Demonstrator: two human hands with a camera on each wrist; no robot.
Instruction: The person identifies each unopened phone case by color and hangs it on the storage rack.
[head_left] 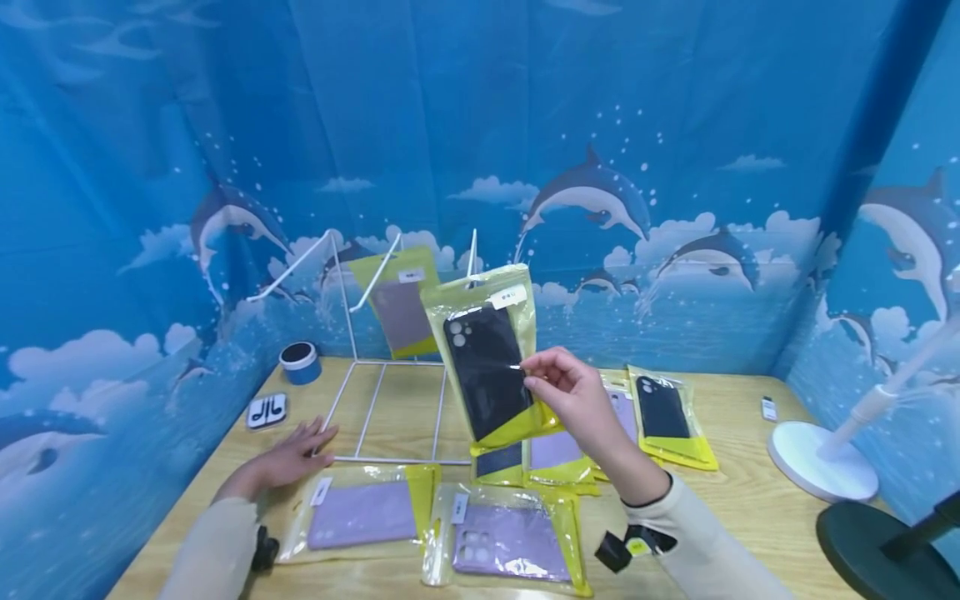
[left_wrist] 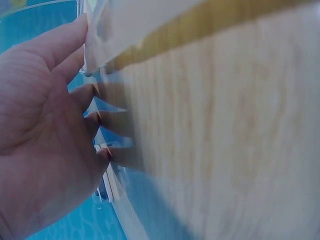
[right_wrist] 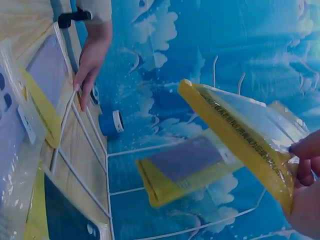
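My right hand (head_left: 573,396) pinches the right edge of a clear-and-yellow packet (head_left: 483,367) with a black phone case inside. The packet is raised in front of the right prong of a white wire rack (head_left: 343,296); whether its top hole is on the prong, I cannot tell. Behind it, a packet with a purple phone case (head_left: 402,312) hangs on the rack. My left hand (head_left: 288,454) rests at the front left corner of the rack base, fingertips on the wood and wire. In the left wrist view that hand (left_wrist: 45,115) has its fingers extended.
Packets with purple cases (head_left: 363,515) (head_left: 513,542) lie in front of the rack. Further packets, one with a black case (head_left: 662,408), lie right. Boxed earphones (head_left: 266,410) and a blue round container (head_left: 300,363) stand left; a white stand base (head_left: 821,458) and black base (head_left: 885,546) stand right.
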